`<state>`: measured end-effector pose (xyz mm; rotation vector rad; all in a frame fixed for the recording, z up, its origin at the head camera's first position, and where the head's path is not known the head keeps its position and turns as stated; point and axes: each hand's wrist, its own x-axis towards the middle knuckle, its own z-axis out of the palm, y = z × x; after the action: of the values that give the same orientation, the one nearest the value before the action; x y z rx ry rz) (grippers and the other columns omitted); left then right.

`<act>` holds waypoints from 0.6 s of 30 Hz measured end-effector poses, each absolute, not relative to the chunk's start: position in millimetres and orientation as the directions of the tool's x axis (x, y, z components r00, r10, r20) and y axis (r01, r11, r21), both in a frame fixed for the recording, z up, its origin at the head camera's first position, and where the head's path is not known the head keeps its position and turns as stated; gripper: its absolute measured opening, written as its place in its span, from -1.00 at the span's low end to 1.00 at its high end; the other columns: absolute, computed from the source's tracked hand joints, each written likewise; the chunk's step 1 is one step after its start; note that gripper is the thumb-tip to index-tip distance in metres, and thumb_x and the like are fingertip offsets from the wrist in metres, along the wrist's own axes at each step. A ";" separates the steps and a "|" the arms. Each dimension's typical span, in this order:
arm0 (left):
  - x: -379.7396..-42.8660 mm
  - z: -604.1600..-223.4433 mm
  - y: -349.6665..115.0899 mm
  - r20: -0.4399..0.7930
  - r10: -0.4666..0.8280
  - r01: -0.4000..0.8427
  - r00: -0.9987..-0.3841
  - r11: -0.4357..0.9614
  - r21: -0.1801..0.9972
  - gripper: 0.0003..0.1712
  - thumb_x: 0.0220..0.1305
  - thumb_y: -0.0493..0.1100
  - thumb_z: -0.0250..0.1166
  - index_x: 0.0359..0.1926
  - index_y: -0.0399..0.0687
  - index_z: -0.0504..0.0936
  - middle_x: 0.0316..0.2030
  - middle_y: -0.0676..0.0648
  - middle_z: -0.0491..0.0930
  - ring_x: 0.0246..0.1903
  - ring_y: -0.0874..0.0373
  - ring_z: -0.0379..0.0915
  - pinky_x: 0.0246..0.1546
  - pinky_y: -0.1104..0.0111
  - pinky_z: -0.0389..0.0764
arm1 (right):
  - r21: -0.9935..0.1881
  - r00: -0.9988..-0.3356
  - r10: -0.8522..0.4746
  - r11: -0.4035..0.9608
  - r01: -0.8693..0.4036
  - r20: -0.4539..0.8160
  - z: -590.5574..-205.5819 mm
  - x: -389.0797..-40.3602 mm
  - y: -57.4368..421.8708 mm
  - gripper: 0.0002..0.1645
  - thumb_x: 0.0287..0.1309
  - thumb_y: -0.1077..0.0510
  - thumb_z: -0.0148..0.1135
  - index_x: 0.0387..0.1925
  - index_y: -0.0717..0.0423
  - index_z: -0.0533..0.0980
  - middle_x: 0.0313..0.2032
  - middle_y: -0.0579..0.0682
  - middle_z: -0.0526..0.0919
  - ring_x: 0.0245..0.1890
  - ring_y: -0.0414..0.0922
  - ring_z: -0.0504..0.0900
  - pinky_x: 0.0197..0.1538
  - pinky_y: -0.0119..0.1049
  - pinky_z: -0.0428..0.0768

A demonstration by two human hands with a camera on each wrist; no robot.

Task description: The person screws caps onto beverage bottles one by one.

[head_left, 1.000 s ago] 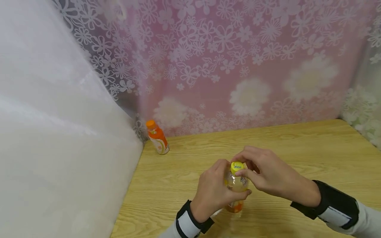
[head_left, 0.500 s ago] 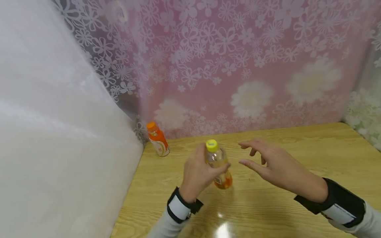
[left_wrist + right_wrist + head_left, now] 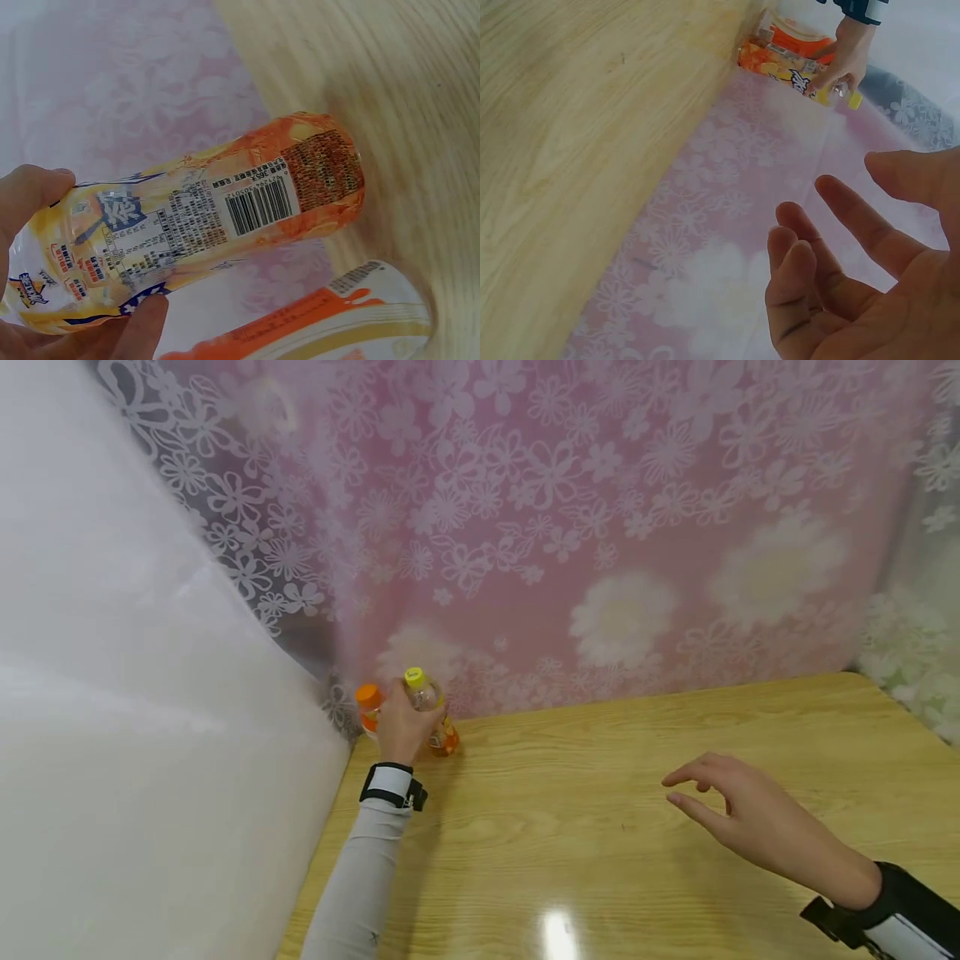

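Observation:
At the far left of the table my left hand (image 3: 403, 724) grips a clear bottle (image 3: 444, 737) with a yellow cap around its upper part. Close up in the left wrist view, this bottle (image 3: 247, 199) shows a barcode and an orange-and-yellow label, with finger and thumb on either side of it. An orange-capped bottle (image 3: 368, 700) stands just left of it, partly hidden behind the hand. My right hand (image 3: 757, 814) hovers over the right half of the table, holding nothing, its fingers loosely bent and thumb apart.
The wooden table (image 3: 600, 793) ends at a pink flowered curtain (image 3: 525, 610) along its back edge. A white sheet (image 3: 150, 735) hangs along the left side, close to the two bottles.
The right hand has let go of the yellow cap and drawn away rightward. The left hand has carried the yellow-capped bottle left and back, beside the orange-capped one.

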<state>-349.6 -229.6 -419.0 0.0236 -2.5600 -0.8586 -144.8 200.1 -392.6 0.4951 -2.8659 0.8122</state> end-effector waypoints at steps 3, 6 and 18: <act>-348.6 -422.1 -233.6 0.379 -0.176 0.077 -0.909 0.821 0.565 -0.14 0.07 0.17 0.55 0.21 -0.17 0.38 -0.11 -0.24 0.64 -0.20 -0.16 0.66 -0.25 -0.01 0.69 | -0.486 -0.939 -0.275 0.804 -0.342 0.206 -397.7 -139.1 200.1 -0.77 0.36 -0.12 0.29 -0.02 -0.23 0.64 -0.07 -0.18 0.65 -0.20 -0.22 0.55 -0.29 -0.29 0.55; -347.0 -419.7 -236.4 0.375 -0.193 0.057 -0.907 0.825 0.562 -0.09 0.05 0.22 0.55 0.25 -0.18 0.37 -0.10 -0.25 0.64 -0.19 -0.17 0.66 -0.22 -0.02 0.69 | -0.493 -0.939 -0.273 0.800 -0.341 0.207 -401.6 -135.4 199.2 -0.75 0.36 -0.11 0.29 0.00 -0.20 0.64 -0.06 -0.18 0.65 -0.22 -0.25 0.53 -0.32 -0.32 0.52; -346.6 -402.6 -227.3 0.402 -0.163 0.060 -0.901 0.871 0.488 0.17 -0.02 0.44 0.50 0.37 -0.24 0.31 0.02 -0.31 0.62 -0.17 -0.21 0.65 -0.21 -0.02 0.67 | -0.549 -0.954 -0.260 0.781 -0.298 0.149 -409.8 -137.4 216.4 -0.72 0.43 -0.06 0.22 0.06 -0.10 0.62 -0.04 -0.13 0.65 -0.39 -0.34 0.35 -0.46 -0.37 0.31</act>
<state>-346.6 -227.3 -402.6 0.0756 -2.6029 -0.6992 -137.4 216.4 -409.8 0.4554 -2.9029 0.9125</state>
